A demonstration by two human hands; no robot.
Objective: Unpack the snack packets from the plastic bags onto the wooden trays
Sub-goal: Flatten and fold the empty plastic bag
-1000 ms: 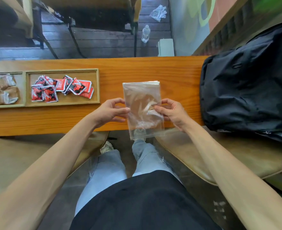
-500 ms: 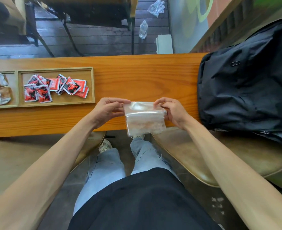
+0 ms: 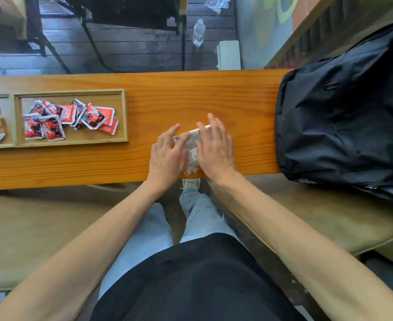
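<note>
Both my left hand (image 3: 167,156) and right hand (image 3: 216,149) press flat, fingers straight, on the folded plastic bag (image 3: 189,144) lying on the wooden table (image 3: 190,98).

Bright, even daylight, soft shadows, strong wide-angle bending at the edges, slight motion blur.

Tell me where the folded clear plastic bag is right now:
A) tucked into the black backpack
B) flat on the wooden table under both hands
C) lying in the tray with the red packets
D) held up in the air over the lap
B: the folded plastic bag lies on the wooden table, with the left hand and right hand pressing it flat with straight fingers, to the right of the tray of red packets.
</note>
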